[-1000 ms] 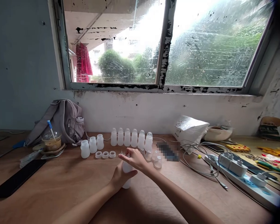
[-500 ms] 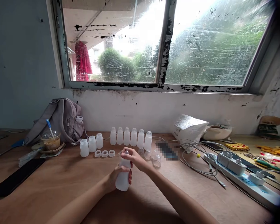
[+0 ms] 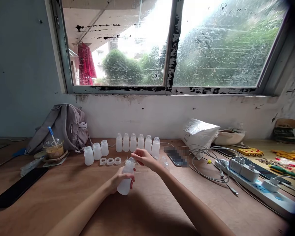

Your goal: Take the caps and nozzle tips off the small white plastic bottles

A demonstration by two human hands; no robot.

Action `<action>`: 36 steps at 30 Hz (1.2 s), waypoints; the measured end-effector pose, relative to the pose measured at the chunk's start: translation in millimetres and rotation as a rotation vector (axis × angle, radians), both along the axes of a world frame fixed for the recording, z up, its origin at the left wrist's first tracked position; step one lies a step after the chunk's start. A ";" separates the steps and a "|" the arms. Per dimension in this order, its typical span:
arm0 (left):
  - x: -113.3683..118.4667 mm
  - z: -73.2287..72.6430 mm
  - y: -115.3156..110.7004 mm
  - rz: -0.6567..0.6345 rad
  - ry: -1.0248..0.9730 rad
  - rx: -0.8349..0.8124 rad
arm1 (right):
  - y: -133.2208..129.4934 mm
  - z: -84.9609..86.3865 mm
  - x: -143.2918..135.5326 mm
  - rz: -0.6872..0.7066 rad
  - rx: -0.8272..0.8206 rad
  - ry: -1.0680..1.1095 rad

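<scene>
My left hand (image 3: 120, 178) is wrapped round a frosted white bottle (image 3: 124, 186), which leans a little to the right above the table. At the bottle's top, my right hand (image 3: 141, 157) has its fingers pinched on a small clear piece; whether it is a cap or a nipple cannot be told. Behind stand several capped bottles in a row (image 3: 133, 143). Left of them are three open bottles (image 3: 88, 156), with three white rings (image 3: 110, 161) lying in front. Clear caps (image 3: 165, 163) lie right of my right hand, partly hidden by it.
A backpack (image 3: 66, 127) and a drink cup (image 3: 53, 149) stand at the left, behind a black mat (image 3: 17, 188). At the right are a white bag (image 3: 199, 134), a blurred phone (image 3: 177, 157), looped cables (image 3: 199, 170) and a power strip (image 3: 280, 200).
The bottle has shifted slightly left and upward with my left hand. My right hand has moved a little up and right and now holds a clear piece at the bottle's mouth.
</scene>
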State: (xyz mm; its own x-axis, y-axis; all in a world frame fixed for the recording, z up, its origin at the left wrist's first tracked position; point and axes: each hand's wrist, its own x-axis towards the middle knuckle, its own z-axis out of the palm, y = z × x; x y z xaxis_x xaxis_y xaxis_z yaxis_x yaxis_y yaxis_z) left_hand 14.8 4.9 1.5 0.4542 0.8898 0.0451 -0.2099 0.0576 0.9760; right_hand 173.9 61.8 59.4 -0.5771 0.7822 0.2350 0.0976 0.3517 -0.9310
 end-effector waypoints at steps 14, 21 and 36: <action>0.9 4.1 -1.4 -0.041 -0.132 -0.018 | 8.5 13.1 14.8 -0.082 -0.060 0.170; -9.3 0.7 13.0 0.194 0.063 0.256 | 13.4 18.4 24.5 -0.212 -0.011 0.149; -40.4 64.4 31.1 0.333 0.851 0.753 | 12.8 23.8 29.9 -0.267 0.057 0.005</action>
